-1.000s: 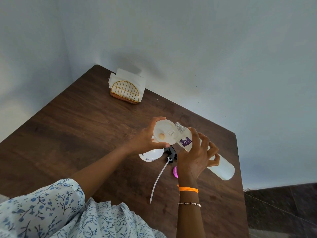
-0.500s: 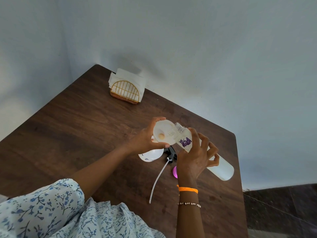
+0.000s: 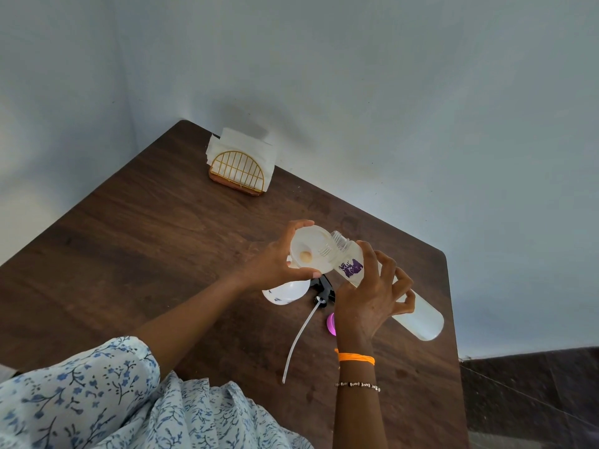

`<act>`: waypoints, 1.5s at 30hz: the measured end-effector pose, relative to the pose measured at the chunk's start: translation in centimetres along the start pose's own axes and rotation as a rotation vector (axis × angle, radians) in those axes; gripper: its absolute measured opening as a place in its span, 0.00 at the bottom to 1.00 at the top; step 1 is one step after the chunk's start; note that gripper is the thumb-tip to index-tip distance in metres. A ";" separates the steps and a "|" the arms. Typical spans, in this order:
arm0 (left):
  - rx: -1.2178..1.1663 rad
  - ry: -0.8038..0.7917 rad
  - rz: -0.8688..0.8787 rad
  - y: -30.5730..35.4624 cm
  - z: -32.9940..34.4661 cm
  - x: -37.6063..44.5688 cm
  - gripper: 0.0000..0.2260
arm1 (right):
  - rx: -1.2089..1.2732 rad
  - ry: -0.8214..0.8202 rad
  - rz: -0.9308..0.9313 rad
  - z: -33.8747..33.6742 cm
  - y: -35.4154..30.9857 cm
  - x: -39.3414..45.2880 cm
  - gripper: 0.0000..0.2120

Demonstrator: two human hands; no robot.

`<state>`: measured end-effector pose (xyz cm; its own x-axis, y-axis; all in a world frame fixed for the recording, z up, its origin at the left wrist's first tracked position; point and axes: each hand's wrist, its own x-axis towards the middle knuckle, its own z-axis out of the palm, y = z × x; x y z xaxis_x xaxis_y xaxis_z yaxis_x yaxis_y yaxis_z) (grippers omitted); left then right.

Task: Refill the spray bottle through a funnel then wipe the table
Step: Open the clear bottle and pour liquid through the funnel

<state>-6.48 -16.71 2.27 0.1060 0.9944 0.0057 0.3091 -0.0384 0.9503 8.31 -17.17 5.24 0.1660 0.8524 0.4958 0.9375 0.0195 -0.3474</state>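
My left hand grips the rim of a translucent white funnel, which stands in the neck of a white spray bottle on the dark wooden table. My right hand holds a long clear refill bottle with a purple label, tilted so its open threaded mouth hangs over the funnel's edge. The black spray head with its long white dip tube lies on the table between my arms.
A gold wire napkin holder full of white paper napkins stands at the table's far corner against the wall. A pink cap lies by my right wrist. The table's right edge runs close past the refill bottle.
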 end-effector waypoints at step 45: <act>-0.007 -0.008 0.001 0.3 -0.1 -0.1 0.38 | -0.005 -0.008 -0.007 -0.1 0.0 -0.2 0.34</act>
<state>-6.45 -16.80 2.62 0.1138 0.9935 0.0047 0.3022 -0.0391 0.9524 8.27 -17.36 5.23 0.1566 0.8566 0.4916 0.9403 0.0229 -0.3396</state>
